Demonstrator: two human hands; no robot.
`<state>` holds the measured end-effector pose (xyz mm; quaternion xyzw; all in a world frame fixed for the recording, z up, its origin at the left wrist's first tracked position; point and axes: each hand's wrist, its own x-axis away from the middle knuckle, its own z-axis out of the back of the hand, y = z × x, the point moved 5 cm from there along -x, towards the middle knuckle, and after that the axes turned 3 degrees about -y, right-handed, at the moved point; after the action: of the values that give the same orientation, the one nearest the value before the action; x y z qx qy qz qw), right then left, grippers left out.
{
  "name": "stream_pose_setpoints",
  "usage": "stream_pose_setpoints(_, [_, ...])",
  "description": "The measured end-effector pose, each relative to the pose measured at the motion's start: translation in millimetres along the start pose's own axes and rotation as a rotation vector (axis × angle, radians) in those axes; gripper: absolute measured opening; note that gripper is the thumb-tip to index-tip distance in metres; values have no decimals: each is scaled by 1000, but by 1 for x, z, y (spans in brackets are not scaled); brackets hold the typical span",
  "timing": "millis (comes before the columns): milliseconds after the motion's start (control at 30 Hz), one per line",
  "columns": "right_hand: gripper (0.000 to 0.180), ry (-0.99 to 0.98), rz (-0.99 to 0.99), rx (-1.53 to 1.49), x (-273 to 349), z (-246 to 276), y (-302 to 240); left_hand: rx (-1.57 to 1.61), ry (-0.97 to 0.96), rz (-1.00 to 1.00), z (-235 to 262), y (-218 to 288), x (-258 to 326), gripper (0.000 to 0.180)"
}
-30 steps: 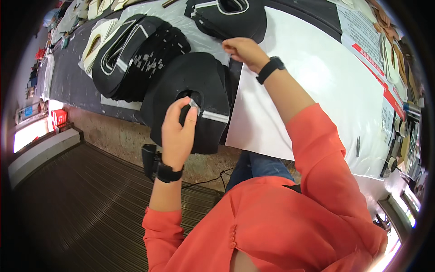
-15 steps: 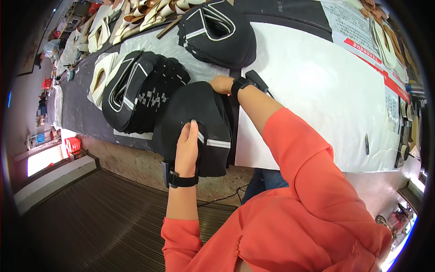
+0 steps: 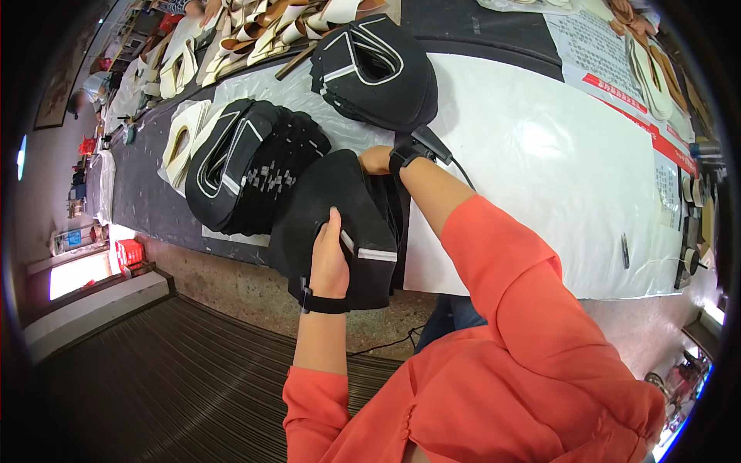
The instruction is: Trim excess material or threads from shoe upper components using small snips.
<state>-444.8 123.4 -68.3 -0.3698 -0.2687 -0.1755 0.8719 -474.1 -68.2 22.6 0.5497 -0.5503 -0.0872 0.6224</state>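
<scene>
In front of me at the table's near edge is a stack of black shoe-upper pieces (image 3: 309,193), with a white strip across its lower right. My left hand (image 3: 330,262) grips this stack at its central opening, thumb on top, the other fingers mostly hidden. My right hand (image 3: 376,160) is closed at the far right edge of the same stack, its fingertips hidden behind the pieces. To the left stands a thick, fanned pile of similar black uppers (image 3: 224,166) with white-edged openings. Farther back lies another black pile (image 3: 409,69) with white edging.
A large white sheet (image 3: 532,193) covers the table on the right, with a small dark tool (image 3: 624,251) on it. White cut pieces (image 3: 184,143) lie at left; white and brown pieces (image 3: 266,35) lie far back. A black device with a cable (image 3: 432,144) is beside my right wrist.
The whole view has shifted slightly, so the table appears a little lower. Both hands stay at the same stack, and the edges at its right side look slightly more spread.
</scene>
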Motion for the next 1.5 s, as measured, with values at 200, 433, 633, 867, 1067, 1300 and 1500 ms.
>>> stream_pose_setpoints(200, [51, -80, -229, -752, 31, -15, -6, 113, -17, 19, 4, 2, 13, 52])
stream_pose_setpoints(433, [61, -130, -136, -1014, 38, -43, -5, 116, -84, 23, 17, -6, 14, 60])
stream_pose_setpoints(633, [71, -54, -49, -1665, 58, -90, -11, 62, -29, 46, 19, -10, 31, 68])
stream_pose_setpoints(867, [69, -121, 111, -1926, 121, -120, -41, 98, -165, 123, 29, -10, 63, 72])
stream_pose_setpoints(1067, [67, -158, 340, -1917, 164, -153, -106, -506, 72, 81, 34, -24, 112, 74])
stream_pose_setpoints(1300, [112, 75, 517, -1540, 215, -148, -163, -21, 2, 123, 45, 7, 173, 67])
stream_pose_setpoints(1500, [121, 353, 622, -1080, 230, -159, -218, 343, -24, -180, 67, 46, 215, 63])
